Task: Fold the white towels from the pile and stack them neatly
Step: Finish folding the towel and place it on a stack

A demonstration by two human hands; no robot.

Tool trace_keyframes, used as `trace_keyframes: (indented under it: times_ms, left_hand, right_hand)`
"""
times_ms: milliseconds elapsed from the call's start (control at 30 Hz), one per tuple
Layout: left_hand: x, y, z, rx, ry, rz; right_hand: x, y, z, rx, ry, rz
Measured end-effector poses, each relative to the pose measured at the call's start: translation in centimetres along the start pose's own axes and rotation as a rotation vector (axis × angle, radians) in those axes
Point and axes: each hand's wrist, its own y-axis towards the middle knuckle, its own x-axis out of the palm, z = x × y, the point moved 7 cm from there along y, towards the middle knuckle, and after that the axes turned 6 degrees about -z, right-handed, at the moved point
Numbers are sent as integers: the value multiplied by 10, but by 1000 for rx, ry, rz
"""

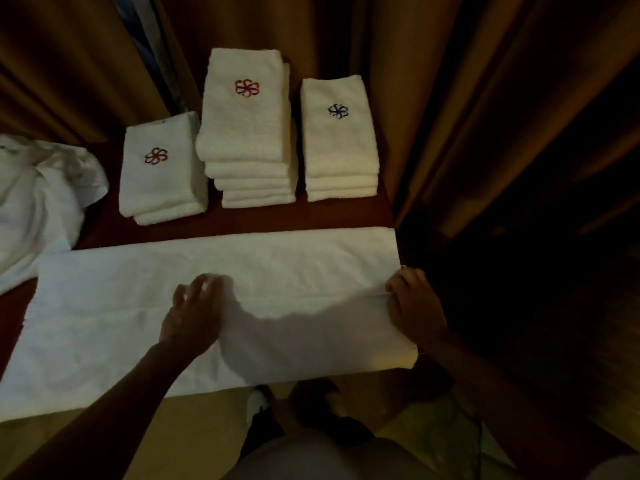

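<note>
Dark table, towel lengthwise left-right, left hand spread, right hand grip pinching its end.

Curtains: brown, hanging in folds behind and right of the table.
Table: dark reddish-brown top.
Floor: tan.

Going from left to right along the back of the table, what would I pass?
Crumpled pile of towels → short stack with a red flower → tallest stack with a red flower → stack with a blue flower.
</note>
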Motion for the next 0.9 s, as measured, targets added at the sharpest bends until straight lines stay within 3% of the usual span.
trace_keyframes:
  times_ms: [100, 233, 333, 500, 600, 733, 900]
  left_hand:
    - [7, 6, -9, -14, 40, -17]
    - [-22, -11, 23, -80, 23, 49]
    - [-44, -8, 82, 44, -45, 149]
    - [-60, 32, 203, 241, -89, 218]
    - [-49, 62, 239, 309, -49, 190]
    - [-27, 69, 231, 317, -5, 208]
    - [-25, 71, 156, 104, -89, 261]
  right_hand:
    - [3, 1, 2, 26, 46, 47]
    - [-7, 11, 11, 247, 149, 150]
    - [-16, 40, -2, 145, 51, 231]
    - [12, 92, -25, 168, -29, -9]
    - [41, 91, -23, 95, -134, -80]
    - [47, 81, -12, 141, -208, -90]
    - [45, 82, -8, 158, -204, -125]
